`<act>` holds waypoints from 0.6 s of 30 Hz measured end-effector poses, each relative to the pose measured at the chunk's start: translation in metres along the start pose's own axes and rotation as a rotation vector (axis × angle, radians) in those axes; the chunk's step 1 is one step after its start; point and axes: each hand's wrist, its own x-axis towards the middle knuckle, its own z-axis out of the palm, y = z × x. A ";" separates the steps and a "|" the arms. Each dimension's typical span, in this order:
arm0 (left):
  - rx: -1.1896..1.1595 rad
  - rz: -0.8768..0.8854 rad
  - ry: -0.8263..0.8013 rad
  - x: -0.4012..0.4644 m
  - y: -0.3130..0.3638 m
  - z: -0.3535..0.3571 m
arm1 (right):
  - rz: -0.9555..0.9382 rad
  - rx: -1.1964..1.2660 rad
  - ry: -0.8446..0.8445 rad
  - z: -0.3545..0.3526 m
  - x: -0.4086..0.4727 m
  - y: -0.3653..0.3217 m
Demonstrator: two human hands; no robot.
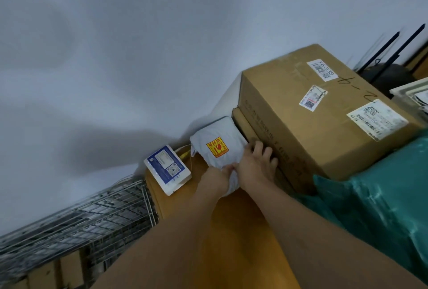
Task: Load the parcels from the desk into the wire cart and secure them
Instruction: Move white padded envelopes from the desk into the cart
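Observation:
A grey plastic mailer parcel with an orange fragile sticker lies on the wooden desk, pressed against a large cardboard box. My left hand grips the parcel's near edge. My right hand lies on the parcel's right side, fingers touching the big box and the flatter carton under it. A small white and blue box sits at the desk's left end. The wire cart stands below the desk's left edge, with cardboard boxes inside it.
A teal plastic bag lies on the desk at the right, against the big box. Black rods and a white tray stand behind the box. A white wall fills the upper view.

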 end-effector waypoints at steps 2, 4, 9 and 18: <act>-0.022 0.002 -0.001 -0.002 0.001 0.000 | 0.003 0.002 0.005 0.003 0.000 0.000; -0.011 0.002 0.003 -0.003 0.003 0.000 | -0.001 0.020 0.011 0.005 0.000 0.001; -0.013 0.028 0.019 -0.015 0.008 -0.004 | -0.001 0.095 -0.044 0.003 0.002 0.005; -0.122 0.133 0.001 -0.075 0.011 -0.065 | -0.044 0.292 -0.040 -0.047 -0.042 -0.002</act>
